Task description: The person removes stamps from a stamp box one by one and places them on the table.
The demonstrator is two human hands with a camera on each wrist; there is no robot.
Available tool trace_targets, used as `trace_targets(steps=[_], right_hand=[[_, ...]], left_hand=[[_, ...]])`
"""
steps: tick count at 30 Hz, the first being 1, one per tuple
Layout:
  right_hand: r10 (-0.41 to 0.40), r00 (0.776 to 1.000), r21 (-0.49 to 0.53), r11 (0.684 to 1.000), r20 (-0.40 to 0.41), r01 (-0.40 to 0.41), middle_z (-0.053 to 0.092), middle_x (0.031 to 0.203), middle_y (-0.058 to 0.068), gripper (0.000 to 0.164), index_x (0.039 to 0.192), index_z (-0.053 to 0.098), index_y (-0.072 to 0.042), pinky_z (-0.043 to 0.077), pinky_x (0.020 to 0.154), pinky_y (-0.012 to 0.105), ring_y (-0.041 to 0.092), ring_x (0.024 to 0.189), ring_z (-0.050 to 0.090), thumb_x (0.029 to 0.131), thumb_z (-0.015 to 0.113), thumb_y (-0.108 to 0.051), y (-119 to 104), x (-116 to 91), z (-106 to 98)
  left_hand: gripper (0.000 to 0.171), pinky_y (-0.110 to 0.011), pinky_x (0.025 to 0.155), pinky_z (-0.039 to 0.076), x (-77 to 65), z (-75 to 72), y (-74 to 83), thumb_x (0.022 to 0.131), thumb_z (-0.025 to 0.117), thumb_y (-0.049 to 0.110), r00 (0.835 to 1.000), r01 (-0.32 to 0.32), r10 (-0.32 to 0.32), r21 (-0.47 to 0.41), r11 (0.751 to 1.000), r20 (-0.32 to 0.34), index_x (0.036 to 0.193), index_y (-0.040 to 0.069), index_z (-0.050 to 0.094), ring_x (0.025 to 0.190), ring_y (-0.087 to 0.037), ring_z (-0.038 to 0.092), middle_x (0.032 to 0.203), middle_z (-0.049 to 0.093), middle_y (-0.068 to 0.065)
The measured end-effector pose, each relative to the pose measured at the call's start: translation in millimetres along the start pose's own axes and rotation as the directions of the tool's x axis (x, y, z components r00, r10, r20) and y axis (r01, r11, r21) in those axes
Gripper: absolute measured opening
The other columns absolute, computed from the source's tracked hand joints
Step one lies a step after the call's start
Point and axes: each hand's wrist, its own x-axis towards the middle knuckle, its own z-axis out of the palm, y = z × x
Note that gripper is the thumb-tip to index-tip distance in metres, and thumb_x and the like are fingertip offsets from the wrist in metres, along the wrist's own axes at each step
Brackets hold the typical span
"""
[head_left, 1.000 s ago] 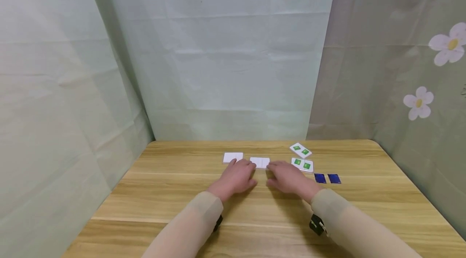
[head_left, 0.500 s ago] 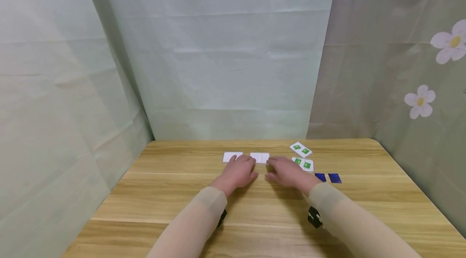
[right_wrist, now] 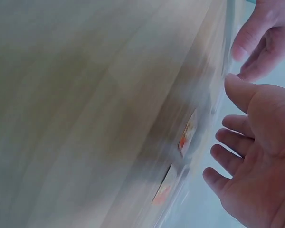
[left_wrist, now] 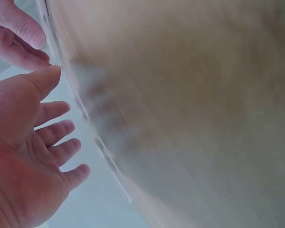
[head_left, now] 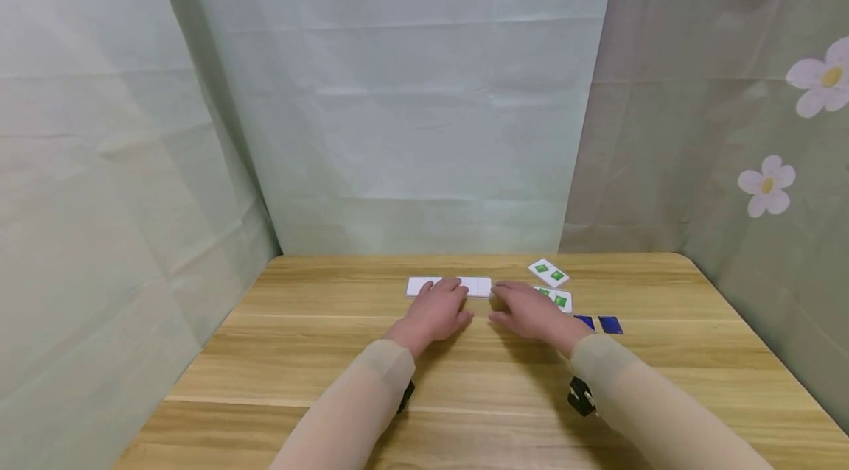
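Both hands rest low at the far side of the wooden table, side by side. A white card [head_left: 479,286] with a faint line across its middle lies between them. The fingertips of my left hand [head_left: 436,314] are right at its left end. At its right end are the fingertips of my right hand [head_left: 530,314]. A second white card [head_left: 419,285] lies to the left, partly behind the left fingers. In the wrist views the fingers of the left hand [left_wrist: 28,142] and right hand [right_wrist: 263,152] are spread and loosely bent, gripping nothing.
Right of the hands lie a card with green squares [head_left: 565,303], partly covered by the right hand, and a tilted green-square card [head_left: 548,273] behind it. Two small blue squares [head_left: 610,325] lie nearer the right forearm. Cloth drapes [head_left: 424,124] stand behind the wooden table [head_left: 477,411].
The middle white card has slid away from me, into line with the left white card. Both hands have shifted slightly to the right, the right one covering more of the nearer green-square card.
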Motion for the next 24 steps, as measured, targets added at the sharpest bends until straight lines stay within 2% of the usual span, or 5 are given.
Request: trace_targets(steps=[8, 16, 24], right_hand=[[-0.009, 0.996, -0.051, 0.999, -0.083, 0.005, 0.061, 0.151, 0.028, 0.055, 0.147, 0.063, 0.008, 0.047, 0.115, 0.062, 0.048, 0.142, 0.056, 0.105, 0.079, -0.023, 24.7, -25.1, -15.9], [0.041, 0.989, -0.062, 0.997, -0.139, -0.050, 0.068, 0.138, 0.030, 0.055, 0.142, 0.066, 0.006, 0.057, 0.098, 0.063, 0.048, 0.121, 0.068, 0.099, 0.085, -0.023, 55.7, -45.7, -25.9], [0.109, 0.988, -0.035, 0.993, -0.105, -0.114, 0.067, 0.139, 0.031, 0.057, 0.142, 0.065, 0.008, 0.055, 0.101, 0.064, 0.047, 0.123, 0.067, 0.099, 0.085, -0.023, 75.8, -52.8, -31.3]], left_hand=[[0.053, -0.054, 0.126, 0.037, 4.1, -2.8, 13.4, 0.111, 0.068, 0.040, 0.997, -0.055, 0.055, 0.005, 0.998, -0.047, 0.154, 0.011, 0.063, 0.152, -0.026, 0.050, 0.159, 0.060, -0.007], [0.054, -0.054, 0.128, 0.033, 16.1, -1.3, 32.7, 0.111, 0.067, 0.042, 0.995, -0.093, 0.092, -0.023, 0.995, -0.048, 0.156, 0.012, 0.061, 0.153, -0.024, 0.048, 0.161, 0.059, -0.004], [0.053, -0.049, 0.128, 0.034, 23.9, -0.6, 51.0, 0.112, 0.066, 0.042, 0.993, -0.110, 0.108, -0.051, 0.993, -0.040, 0.156, 0.015, 0.062, 0.151, -0.020, 0.050, 0.157, 0.062, -0.001]])
